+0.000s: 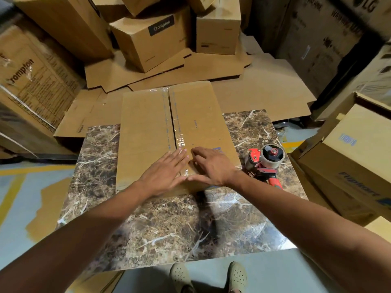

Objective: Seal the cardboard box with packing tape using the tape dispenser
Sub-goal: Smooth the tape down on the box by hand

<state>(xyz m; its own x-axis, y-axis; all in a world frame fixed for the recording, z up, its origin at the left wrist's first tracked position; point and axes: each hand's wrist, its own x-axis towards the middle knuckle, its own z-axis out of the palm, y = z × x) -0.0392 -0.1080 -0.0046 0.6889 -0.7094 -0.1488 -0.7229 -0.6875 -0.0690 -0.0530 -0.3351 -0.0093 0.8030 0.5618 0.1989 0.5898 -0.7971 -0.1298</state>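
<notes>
Cardboard box [146, 132] lay flat at centre frame on a marble-patterned table [169, 225], clear packing tape [171, 115] running along its middle seam. Left hand [167, 170] pressed flat on the near end of the seam, fingers [179, 154] spread and extended, gripping nothing. Right hand [211, 166] rested just beside it on the box top, fingers loosely curled, palm down, empty. Red tape dispenser [265, 163] sat on the table at right of the box, untouched.
</notes>
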